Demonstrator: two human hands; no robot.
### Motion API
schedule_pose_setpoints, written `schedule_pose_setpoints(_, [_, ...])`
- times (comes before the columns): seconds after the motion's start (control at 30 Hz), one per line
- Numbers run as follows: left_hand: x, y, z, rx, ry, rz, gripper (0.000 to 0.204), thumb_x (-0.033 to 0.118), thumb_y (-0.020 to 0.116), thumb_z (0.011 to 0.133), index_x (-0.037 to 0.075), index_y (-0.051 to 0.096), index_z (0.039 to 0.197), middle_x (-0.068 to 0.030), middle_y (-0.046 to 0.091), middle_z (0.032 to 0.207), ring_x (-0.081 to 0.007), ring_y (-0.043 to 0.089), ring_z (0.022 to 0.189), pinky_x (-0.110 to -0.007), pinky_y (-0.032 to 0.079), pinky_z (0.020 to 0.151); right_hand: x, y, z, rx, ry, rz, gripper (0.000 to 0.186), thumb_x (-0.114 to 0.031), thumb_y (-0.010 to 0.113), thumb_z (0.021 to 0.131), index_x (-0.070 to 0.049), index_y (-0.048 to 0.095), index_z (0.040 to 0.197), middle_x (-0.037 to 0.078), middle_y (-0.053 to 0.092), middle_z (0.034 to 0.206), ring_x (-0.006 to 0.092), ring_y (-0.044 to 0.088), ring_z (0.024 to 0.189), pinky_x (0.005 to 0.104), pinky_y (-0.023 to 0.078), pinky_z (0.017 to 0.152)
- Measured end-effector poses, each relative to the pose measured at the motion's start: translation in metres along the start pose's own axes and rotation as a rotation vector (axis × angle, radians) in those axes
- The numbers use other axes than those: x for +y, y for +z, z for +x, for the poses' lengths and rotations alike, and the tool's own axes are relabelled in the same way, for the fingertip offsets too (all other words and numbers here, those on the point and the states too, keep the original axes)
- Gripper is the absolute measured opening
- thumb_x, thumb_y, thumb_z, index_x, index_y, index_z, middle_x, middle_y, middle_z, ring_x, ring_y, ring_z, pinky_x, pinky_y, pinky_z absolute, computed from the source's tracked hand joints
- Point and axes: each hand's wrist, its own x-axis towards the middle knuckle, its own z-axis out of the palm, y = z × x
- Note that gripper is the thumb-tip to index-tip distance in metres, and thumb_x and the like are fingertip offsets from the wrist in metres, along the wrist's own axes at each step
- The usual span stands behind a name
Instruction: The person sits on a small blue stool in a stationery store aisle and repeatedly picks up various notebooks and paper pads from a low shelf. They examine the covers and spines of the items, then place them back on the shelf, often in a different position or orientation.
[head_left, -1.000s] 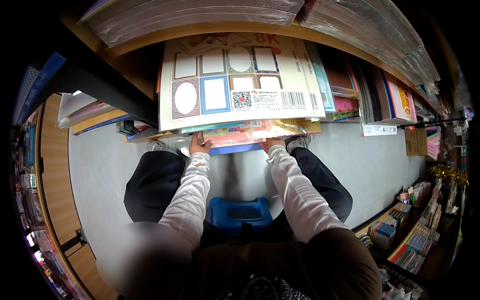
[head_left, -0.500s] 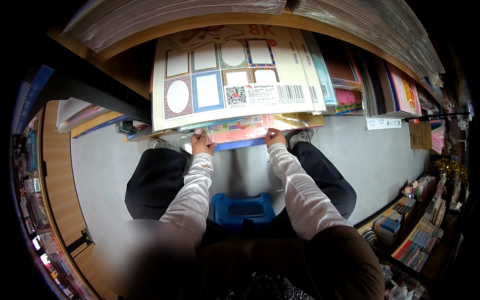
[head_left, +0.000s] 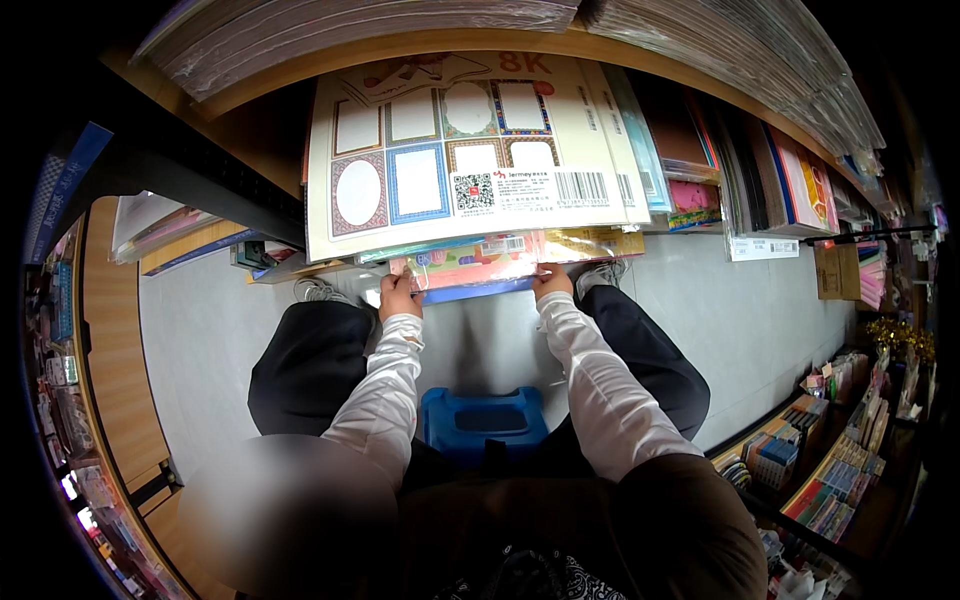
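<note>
A flat pink pack (head_left: pixel 470 265) in shiny clear wrap, printed with colourful shapes, juts out toward me from a lower shelf. My left hand (head_left: pixel 400 298) grips its near left corner, the thumb on top. At its near right corner my right hand (head_left: pixel 553 281) pinches the edge; the fingertips underneath are hidden. Just under the pack shows a blue edge (head_left: pixel 480 291). Above and beyond it lies a large cream pack (head_left: pixel 590 200) printed with ornate frames, covering the pink pack's far part.
A blue plastic stool (head_left: pixel 485 425) stands between my legs. Overhead, a wooden shelf (head_left: pixel 420 52) bears wrapped sheets. To the right are more paper packs (head_left: pixel 690 200) and a cardboard box (head_left: pixel 838 272). A dark metal upright (head_left: pixel 210 180) rises at the left.
The pink pack has come slightly nearer to me, showing more of its printed top. Both hands have moved a little toward me with it, the left one more.
</note>
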Motion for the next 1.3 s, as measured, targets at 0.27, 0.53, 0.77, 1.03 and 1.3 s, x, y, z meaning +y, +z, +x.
schedule_pose_setpoints(0.27, [0.001, -0.005, 0.002, -0.034, -0.049, -0.122, 0.05, 0.007, 0.07, 0.058, 0.01, 0.053, 0.105, -0.0123, 0.045, 0.097, -0.028, 0.051, 0.083, -0.033, 0.043, 0.07, 0.001, 0.0, 0.001, -0.016, 0.04, -0.016, 0.026, -0.011, 0.057, 0.062, -0.009, 0.054, 0.088, 0.009, 0.06, 0.069, 0.0239, 0.059, 0.067, 0.0321, 0.046, 0.064])
schedule_pose_setpoints(0.53, [-0.003, -0.01, -0.005, 0.064, -0.033, -0.008, 0.068, 0.003, 0.068, 0.056, 0.01, 0.039, 0.118, -0.0182, 0.037, 0.106, -0.0335, 0.044, 0.094, -0.034, 0.04, 0.08, -0.002, -0.007, -0.007, 0.01, 0.052, -0.046, 0.031, -0.01, 0.059, 0.06, -0.008, 0.054, 0.091, 0.008, 0.06, 0.067, 0.0205, 0.059, 0.062, 0.03, 0.047, 0.06])
schedule_pose_setpoints(0.77, [-0.03, -0.002, -0.012, 0.077, -0.261, -0.004, 0.07, 0.007, 0.066, 0.056, 0.007, 0.035, 0.119, -0.022, 0.037, 0.107, -0.036, 0.041, 0.097, -0.037, 0.037, 0.084, 0.012, -0.026, -0.019, -0.025, 0.111, 0.146, 0.034, -0.013, 0.059, 0.061, -0.008, 0.053, 0.093, 0.008, 0.06, 0.068, 0.0211, 0.058, 0.064, 0.03, 0.047, 0.062])
schedule_pose_setpoints(1.03, [-0.041, -0.003, -0.019, -0.026, -0.359, 0.028, 0.058, 0.018, 0.065, 0.058, 0.007, 0.045, 0.111, -0.0242, 0.047, 0.102, -0.035, 0.041, 0.099, -0.037, 0.035, 0.086, -0.125, -0.142, -0.076, -0.418, 0.179, 0.959, 0.021, -0.018, 0.048, 0.079, -0.006, 0.052, 0.095, 0.009, 0.058, 0.09, 0.0159, 0.057, 0.079, 0.0262, 0.044, 0.059])
schedule_pose_setpoints(1.3, [-0.043, -0.004, -0.035, -0.18, -0.464, -0.079, 0.045, 0.022, 0.064, 0.059, 0.009, 0.054, 0.1, -0.0225, 0.049, 0.1, -0.0337, 0.05, 0.089, -0.035, 0.04, 0.083, -0.233, -0.206, -0.099, -0.653, 0.218, 1.211, 0.036, -0.038, 0.052, 0.078, -0.003, 0.052, 0.085, 0.01, 0.06, 0.083, 0.0174, 0.057, 0.074, 0.0273, 0.045, 0.058])
